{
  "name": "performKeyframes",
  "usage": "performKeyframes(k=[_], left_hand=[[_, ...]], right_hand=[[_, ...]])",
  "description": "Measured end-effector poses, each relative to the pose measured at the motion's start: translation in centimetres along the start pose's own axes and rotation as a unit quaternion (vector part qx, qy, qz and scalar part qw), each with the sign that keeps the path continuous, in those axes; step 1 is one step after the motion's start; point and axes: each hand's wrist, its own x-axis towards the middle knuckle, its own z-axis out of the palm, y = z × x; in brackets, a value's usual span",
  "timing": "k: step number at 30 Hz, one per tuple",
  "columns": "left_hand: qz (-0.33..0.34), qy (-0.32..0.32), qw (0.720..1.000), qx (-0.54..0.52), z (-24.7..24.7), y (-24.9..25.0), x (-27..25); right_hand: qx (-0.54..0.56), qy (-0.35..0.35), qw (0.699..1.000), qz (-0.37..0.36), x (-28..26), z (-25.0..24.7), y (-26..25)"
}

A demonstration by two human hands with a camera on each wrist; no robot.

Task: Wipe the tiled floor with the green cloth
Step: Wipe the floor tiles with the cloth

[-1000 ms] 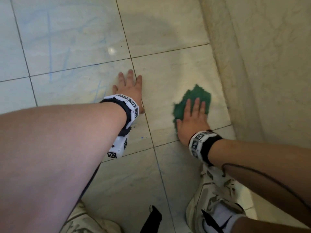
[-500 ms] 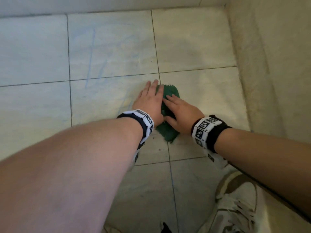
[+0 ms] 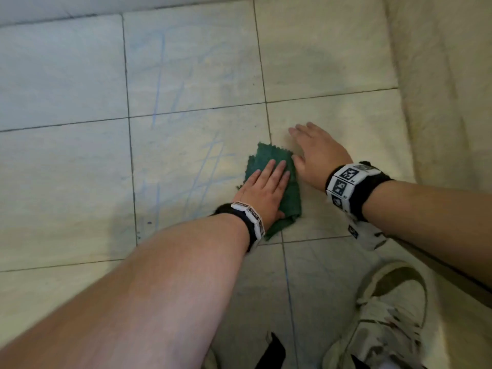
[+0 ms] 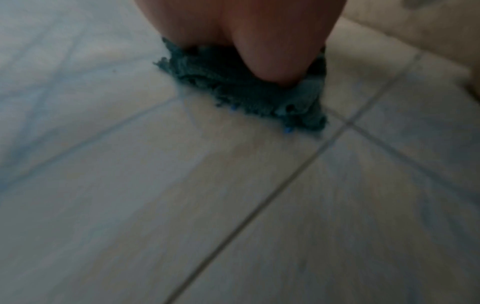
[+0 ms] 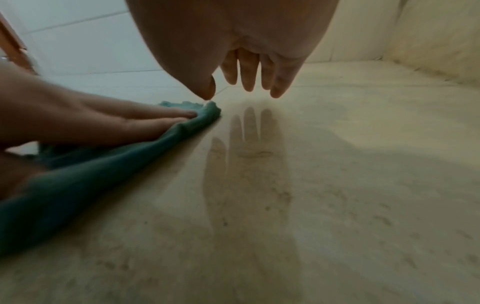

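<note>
The green cloth (image 3: 277, 179) lies bunched on the tiled floor (image 3: 80, 182), straddling a grout line near the middle of my head view, and I read the layout from the left. Furthest left on the floor are faint blue scribble marks (image 3: 205, 166), just beside the cloth; I judge these are what the wiping is for, so the cloth sits at their edge on purpose. Next, my left hand (image 3: 263, 190) lies flat on top of the cloth, fingers straight and close together, palm down, pressing rather than gripping; I take it this spreads the pressure for a sweep. To its right, my right hand (image 3: 316, 153) hovers over the bare tile, fingers straight and slightly spread, with its thumb tip close to the cloth's edge; whether it touches I cannot tell. Further right the wall (image 3: 447, 89) rises. Both wristbands carry black-and-white square marker patterns; I see no readable writing or brand anywhere.
</note>
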Motion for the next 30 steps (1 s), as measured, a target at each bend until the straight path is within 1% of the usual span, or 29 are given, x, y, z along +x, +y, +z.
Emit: performKeyframes(k=[2,4,6,7,9,12,14,16,18,19,23,25,26,28,30], left_hand=[[0.033,-0.021,0.999,0.023,1.3,-0.8,-1.6],[0.029,-0.037,0.999,0.009,1.9,-2.2,-2.8],[0.007,-0.040,0.999,-0.024,2.2,-4.7,-4.1],[-0.016,-0.037,0.998,-0.041,2.5,-6.5,-5.1],[-0.083,-0.040,0.993,-0.072,3.0,-10.8,-7.8],[-0.182,-0.078,0.976,-0.090,4.3,-16.8,-11.8],[-0.205,-0.090,0.970,-0.093,5.1,-18.2,-13.0],[-0.215,-0.083,0.967,-0.107,5.3,-17.3,-12.7],[-0.221,-0.083,0.966,-0.109,5.0,-14.8,-11.7],[-0.210,-0.084,0.969,-0.103,4.8,-13.3,-11.1],[-0.110,-0.096,0.985,-0.088,4.5,-5.5,-8.5],[-0.074,-0.097,0.989,-0.083,4.7,-2.6,-7.8],[-0.070,-0.093,0.990,-0.082,4.9,-2.1,-7.7],[-0.068,-0.084,0.991,-0.082,5.1,-3.4,-8.4],[-0.105,-0.067,0.987,-0.103,5.6,-6.4,-9.8]], right_hand=[[-0.004,-0.004,1.000,-0.019,0.3,0.5,-0.9],[-0.014,-0.009,0.999,-0.049,0.5,1.0,-1.9],[-0.038,-0.021,0.996,-0.077,0.7,1.3,-2.9],[-0.056,-0.034,0.994,-0.086,0.8,1.4,-3.4],[-0.084,-0.060,0.991,-0.088,0.9,1.6,-4.5],[-0.088,-0.070,0.992,-0.061,0.9,2.1,-5.7],[-0.082,-0.073,0.993,-0.048,0.8,2.6,-6.1],[-0.078,-0.073,0.993,-0.042,0.8,2.8,-6.2],[-0.085,-0.073,0.993,-0.043,0.7,2.8,-6.1],[-0.087,-0.072,0.993,-0.042,0.7,2.8,-5.9],[-0.094,-0.072,0.992,-0.046,0.5,2.7,-5.4],[-0.098,-0.066,0.992,-0.055,0.6,2.7,-5.3],[-0.097,-0.059,0.992,-0.058,0.7,2.8,-5.3],[-0.091,-0.053,0.993,-0.059,0.7,2.8,-5.5],[-0.084,-0.056,0.993,-0.058,0.8,2.7,-5.7]])
